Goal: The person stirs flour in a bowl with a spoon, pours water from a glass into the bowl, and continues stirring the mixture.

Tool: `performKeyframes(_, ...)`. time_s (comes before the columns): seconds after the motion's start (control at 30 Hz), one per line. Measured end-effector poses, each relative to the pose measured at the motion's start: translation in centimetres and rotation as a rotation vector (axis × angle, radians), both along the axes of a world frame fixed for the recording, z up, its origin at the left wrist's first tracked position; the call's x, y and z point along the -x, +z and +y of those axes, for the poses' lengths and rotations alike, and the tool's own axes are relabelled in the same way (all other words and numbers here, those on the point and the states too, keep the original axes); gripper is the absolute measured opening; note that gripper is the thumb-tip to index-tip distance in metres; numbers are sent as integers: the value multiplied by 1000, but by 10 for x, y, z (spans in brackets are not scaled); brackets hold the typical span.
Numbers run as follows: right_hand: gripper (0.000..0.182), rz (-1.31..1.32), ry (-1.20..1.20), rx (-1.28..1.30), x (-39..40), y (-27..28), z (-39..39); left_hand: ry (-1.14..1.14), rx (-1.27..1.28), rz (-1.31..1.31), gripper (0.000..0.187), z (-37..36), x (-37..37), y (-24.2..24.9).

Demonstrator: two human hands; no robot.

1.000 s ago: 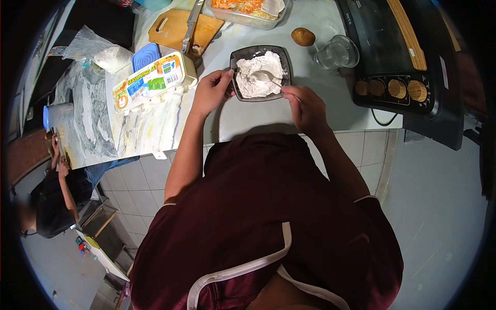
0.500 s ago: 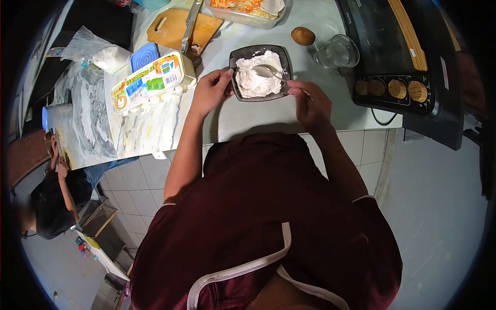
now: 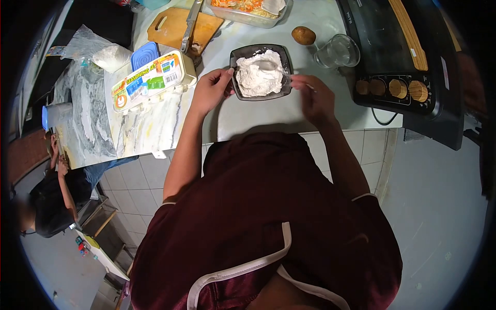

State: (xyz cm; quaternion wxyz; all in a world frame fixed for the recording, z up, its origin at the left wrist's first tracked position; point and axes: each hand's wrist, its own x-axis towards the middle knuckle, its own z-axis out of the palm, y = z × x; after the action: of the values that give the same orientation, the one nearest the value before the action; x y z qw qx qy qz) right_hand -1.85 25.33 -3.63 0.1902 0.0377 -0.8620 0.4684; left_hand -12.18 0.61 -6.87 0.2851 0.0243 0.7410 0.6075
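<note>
A dark square bowl (image 3: 285, 93) stands on the counter in front of me, heaped with white powder (image 3: 253, 82). My left hand (image 3: 211, 90) pinches the bowl's left rim between thumb and fingers. At the right rim, my right hand (image 3: 316, 98) is closed round the handle of a metal spoon (image 3: 267, 65). The spoon's bowl lies in the powder, partly covered by it, and its handle is blurred.
Behind the bowl are a potato (image 3: 303, 35), a clear glass (image 3: 338, 51) and a container of shredded vegetables (image 3: 248, 15). A knife (image 3: 190, 28) rests on a cutting board (image 3: 160, 32). Left is a seasoning-set box (image 3: 147, 82); right, an oven (image 3: 403, 67). Another person (image 3: 57, 201) works far left.
My right hand has shifted slightly right and up with the spoon, whose tip has moved within the powder. My left hand stays on the rim.
</note>
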Motion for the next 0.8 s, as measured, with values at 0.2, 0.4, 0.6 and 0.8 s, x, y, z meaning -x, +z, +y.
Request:
performKeyframes(0.2, 13, 18, 107, -97, 4, 6, 4, 3, -2, -2, 33, 1, 0, 1)
performKeyframes(0.4, 16, -126, -7, 284, 5, 4, 8, 18, -13, -5, 34, 0, -1, -2)
performKeyframes(0.6, 24, -111, 8, 633, 27, -19, 9, -2, -1, -7, 34, 0, 0, -2)
performKeyframes(0.8, 23, -203, -61, 910, 44, -34, 5, -6, -7, -19, 34, 0, 1, -3)
